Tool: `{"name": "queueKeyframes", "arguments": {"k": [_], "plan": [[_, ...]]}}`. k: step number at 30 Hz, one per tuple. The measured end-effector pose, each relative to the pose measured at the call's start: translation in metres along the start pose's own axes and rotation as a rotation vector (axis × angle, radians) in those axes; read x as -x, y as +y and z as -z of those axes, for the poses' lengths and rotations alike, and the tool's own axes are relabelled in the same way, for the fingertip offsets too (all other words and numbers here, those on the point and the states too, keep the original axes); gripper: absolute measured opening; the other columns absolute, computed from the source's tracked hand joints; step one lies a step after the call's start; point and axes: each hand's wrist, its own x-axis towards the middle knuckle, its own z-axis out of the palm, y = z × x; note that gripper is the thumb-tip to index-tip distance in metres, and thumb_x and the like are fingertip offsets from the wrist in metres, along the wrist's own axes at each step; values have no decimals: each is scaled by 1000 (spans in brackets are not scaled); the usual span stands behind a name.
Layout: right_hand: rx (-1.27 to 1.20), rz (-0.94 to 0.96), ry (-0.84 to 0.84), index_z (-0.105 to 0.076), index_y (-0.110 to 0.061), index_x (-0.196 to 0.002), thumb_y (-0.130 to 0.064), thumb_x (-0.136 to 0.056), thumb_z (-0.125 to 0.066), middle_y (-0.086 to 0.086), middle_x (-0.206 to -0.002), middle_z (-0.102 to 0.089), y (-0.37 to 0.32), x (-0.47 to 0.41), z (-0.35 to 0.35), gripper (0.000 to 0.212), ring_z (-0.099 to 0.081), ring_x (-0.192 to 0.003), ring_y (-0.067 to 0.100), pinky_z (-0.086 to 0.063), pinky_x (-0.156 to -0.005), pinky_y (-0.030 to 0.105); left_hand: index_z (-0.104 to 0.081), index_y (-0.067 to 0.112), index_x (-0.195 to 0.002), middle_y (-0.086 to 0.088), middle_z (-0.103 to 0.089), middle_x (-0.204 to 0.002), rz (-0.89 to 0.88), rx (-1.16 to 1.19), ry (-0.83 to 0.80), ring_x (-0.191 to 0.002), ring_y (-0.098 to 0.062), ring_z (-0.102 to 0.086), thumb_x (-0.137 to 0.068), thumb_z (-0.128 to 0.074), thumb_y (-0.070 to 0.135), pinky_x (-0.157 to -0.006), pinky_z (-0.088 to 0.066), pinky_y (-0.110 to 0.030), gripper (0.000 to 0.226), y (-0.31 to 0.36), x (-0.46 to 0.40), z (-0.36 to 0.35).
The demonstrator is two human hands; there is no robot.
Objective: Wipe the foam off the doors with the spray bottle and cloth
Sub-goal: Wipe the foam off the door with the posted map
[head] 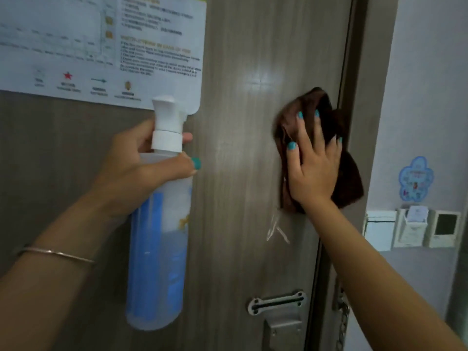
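A grey-brown wood-grain door [235, 173] fills most of the view. My right hand [314, 168] presses a dark brown cloth [349, 178] flat against the door near its right edge, fingers spread. Just below the cloth, a thin wet streak [277, 230] shines on the door. My left hand [136, 168] grips the neck of a translucent spray bottle [159, 249] with a white nozzle and blue label, held upright in front of the door's left half.
A white evacuation notice [101, 46] is stuck on the door's upper left. A metal latch plate [278, 304] and chain [342, 323] sit low near the door edge. On the wall to the right hang white switch boxes [410, 229] and a blue sticker [415, 178].
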Motion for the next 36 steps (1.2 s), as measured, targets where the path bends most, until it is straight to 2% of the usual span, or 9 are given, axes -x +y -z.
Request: {"name": "queueKeyframes", "arguments": {"k": [5, 10, 15, 17, 19, 22, 26, 31, 36], "plan": [[-8, 49, -21, -20, -37, -155, -47, -100, -24, 0, -165, -16, -1, 6, 1, 56, -15, -146, 47, -2, -121, 49, -69, 18, -89, 6, -74, -101, 113, 56, -69, -92, -10, -70, -44, -73, 37, -73, -56, -22, 49, -11, 47, -40], [37, 73, 16, -23, -34, -155, -46, -101, -26, 2, -164, -21, 0, 8, 0, 56, -20, -145, 46, -5, -121, 50, -66, 28, -109, 5, -73, -108, 162, 80, 1, -90, -24, -72, -50, -73, 33, -80, -59, -50, 60, -34, 92, -80], [69, 103, 25, -21, -35, -156, -48, -101, -23, 1, -164, -19, 4, 8, -3, 57, -19, -147, 44, -6, -122, 50, -63, 31, -119, 4, -72, -103, 157, 44, -36, -77, -25, -67, -54, -69, 27, -64, -55, -35, 66, -45, 127, -131], [67, 103, 26, -20, -35, -156, -49, -100, -23, 1, -165, -18, 5, 8, -3, 58, -17, -148, 43, -6, -122, 50, -60, 24, -124, 6, -70, -99, 158, 30, -69, -68, -11, -63, -56, -70, 15, -58, -51, -21, 69, -49, 138, -150], [70, 112, 31, -19, -35, -156, -49, -100, -23, 1, -165, -17, 5, 8, -3, 58, -17, -148, 43, -5, -122, 50, -58, 19, -127, 3, -68, -93, 179, 26, -37, -63, -1, -57, -58, -69, 9, -56, -47, -14, 70, -56, 146, -164], [73, 119, 32, -19, -35, -156, -49, -100, -23, 1, -165, -17, 7, 8, -4, 58, -18, -148, 43, -6, -122, 50, -60, 21, -125, 12, -69, -95, 271, 62, 65, -70, 2, -61, -57, -79, 18, -60, -47, -14, 70, -65, 150, -173], [63, 131, 42, -20, -34, -156, -50, -101, -22, 2, -164, -18, 7, 9, -4, 58, -19, -147, 43, -6, -121, 50, -63, 29, -109, 16, -70, -96, 333, 70, 46, -70, -2, -63, -56, -79, 20, -60, -51, -17, 56, -71, 148, -178], [55, 134, 48, -21, -33, -156, -50, -100, -21, 2, -164, -19, 7, 9, -4, 58, -19, -147, 43, -6, -121, 50, -61, 33, -103, 6, -69, -98, 334, 65, -2, -72, -7, -61, -59, -74, 13, -63, -54, -22, 50, -74, 149, -181], [51, 129, 38, -22, -33, -156, -49, -100, -21, 2, -164, -19, 7, 10, -3, 58, -19, -147, 43, -6, -121, 50, -62, 28, -95, 0, -66, -86, 316, 44, 42, -65, -2, -59, -57, -73, 13, -58, -50, -15, 43, -79, 148, -179]]}}
